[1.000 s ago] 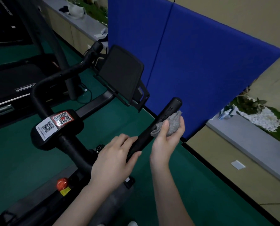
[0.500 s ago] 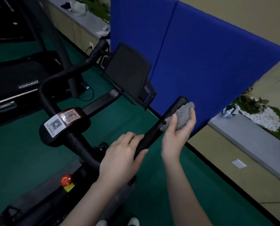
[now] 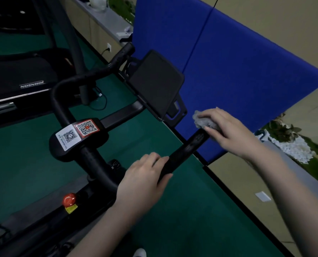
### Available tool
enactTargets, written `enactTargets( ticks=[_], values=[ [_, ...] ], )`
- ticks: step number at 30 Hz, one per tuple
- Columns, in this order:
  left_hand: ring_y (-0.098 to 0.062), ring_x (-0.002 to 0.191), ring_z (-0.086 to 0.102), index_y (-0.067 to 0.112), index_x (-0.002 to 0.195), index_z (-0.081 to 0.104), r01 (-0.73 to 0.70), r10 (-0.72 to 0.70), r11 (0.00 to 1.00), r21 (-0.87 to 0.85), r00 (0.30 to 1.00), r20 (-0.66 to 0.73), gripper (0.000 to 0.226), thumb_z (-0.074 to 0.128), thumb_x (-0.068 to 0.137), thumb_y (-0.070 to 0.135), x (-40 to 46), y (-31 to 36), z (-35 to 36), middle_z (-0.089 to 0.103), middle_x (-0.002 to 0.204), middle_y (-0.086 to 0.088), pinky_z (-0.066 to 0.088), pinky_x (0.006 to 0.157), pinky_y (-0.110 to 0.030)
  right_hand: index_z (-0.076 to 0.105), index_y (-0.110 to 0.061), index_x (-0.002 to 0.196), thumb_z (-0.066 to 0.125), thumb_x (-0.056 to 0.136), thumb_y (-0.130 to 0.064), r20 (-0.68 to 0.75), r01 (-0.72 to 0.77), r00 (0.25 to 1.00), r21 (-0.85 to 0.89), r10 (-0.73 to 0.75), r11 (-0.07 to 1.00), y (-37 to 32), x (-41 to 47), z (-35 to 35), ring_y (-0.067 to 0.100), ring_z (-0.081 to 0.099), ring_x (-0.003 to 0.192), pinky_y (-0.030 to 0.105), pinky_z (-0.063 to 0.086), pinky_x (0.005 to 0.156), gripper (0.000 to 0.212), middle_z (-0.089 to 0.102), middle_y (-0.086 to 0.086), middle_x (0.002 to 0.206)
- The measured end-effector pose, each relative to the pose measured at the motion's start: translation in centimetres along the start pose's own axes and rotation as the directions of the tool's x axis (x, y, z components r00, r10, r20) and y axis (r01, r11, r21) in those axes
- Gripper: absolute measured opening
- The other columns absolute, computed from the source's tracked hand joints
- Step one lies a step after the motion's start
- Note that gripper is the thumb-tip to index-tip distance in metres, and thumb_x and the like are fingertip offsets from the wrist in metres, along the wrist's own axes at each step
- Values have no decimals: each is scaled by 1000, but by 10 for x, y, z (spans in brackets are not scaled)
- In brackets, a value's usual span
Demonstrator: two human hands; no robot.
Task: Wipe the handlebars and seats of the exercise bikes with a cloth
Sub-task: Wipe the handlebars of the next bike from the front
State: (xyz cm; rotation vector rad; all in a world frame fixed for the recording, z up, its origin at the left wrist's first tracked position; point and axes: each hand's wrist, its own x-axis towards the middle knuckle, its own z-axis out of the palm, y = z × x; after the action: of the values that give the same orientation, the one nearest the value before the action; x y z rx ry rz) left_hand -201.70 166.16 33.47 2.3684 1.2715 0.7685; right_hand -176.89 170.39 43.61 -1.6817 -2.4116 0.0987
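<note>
Grey cloth (image 3: 203,120) under right hand (image 3: 226,131) fingers at handlebar (image 3: 187,151) tip, left hand (image 3: 145,182) gripping bar lower down

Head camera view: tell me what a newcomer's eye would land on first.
The big blue mat standing behind the bike fills the upper right. In front of it, the right hand presses a grey cloth over the tip of the black handlebar, which the left hand grips lower down.
</note>
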Motion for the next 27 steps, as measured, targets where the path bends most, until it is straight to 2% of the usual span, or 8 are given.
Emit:
enactTargets(
  ticks=[3,5,8,11,14,18,23,27],
  values=[
    [-17,88,59,20,119,62,5,-5,1000,5,1000,7,38,61,87,42,0,0,0,59,98,6,53,72,-33,52,-22,123,53,96,-26,240,55,970,-86,-33,995,-5,17,-11,12,51,111,29,39,98,27,57,-7,118],
    [-18,86,60,19,117,63,11,-11,1000,3,1000,8,38,64,86,41,1,0,0,59,97,5,53,71,-34,53,-22,121,52,96,-30,328,132,941,-142,-79,981,-13,24,-8,16,54,107,27,41,89,27,59,-4,115],
    [-19,85,60,20,116,63,4,-4,1000,9,1000,9,37,65,85,40,1,-1,1,59,96,4,52,70,-34,53,-20,123,51,96,-34,411,232,898,-137,-158,963,-28,26,9,18,55,106,33,44,91,30,59,-1,117],
    [-19,88,58,21,120,60,-4,4,1000,0,1000,18,38,60,88,42,1,-3,1,57,99,5,50,74,-35,53,-21,121,47,97,-41,442,294,872,-132,-210,947,-34,26,21,16,55,103,31,42,92,32,59,-2,114],
    [-18,93,57,22,124,57,-1,2,1000,-15,1000,30,40,56,90,43,0,-4,2,56,102,5,48,79,-34,54,-21,117,44,97,-45,453,309,872,-218,-184,926,-28,33,14,16,58,95,34,41,92,32,60,-4,108],
    [-18,96,55,23,126,55,7,-6,1000,-20,999,43,42,52,91,45,0,-4,2,55,105,6,45,82,-33,56,-22,109,40,93,-52,434,248,892,-235,-127,940,-25,40,10,20,59,84,38,47,81,38,61,-3,98],
    [-18,93,56,23,124,57,12,-11,1000,-15,999,49,40,54,90,45,1,-4,3,56,103,5,46,79,-34,57,-19,115,49,97,-38,456,349,854,-148,-249,925,-35,30,27,19,58,90,34,45,86,28,61,-1,105],
    [-19,93,58,23,122,58,29,-27,999,-29,998,54,39,57,89,44,2,-4,2,57,102,5,48,79,-35,61,-18,110,45,99,-33,457,390,846,-177,-275,904,-28,37,18,20,59,88,37,46,84,24,62,0,101]
  ],
)
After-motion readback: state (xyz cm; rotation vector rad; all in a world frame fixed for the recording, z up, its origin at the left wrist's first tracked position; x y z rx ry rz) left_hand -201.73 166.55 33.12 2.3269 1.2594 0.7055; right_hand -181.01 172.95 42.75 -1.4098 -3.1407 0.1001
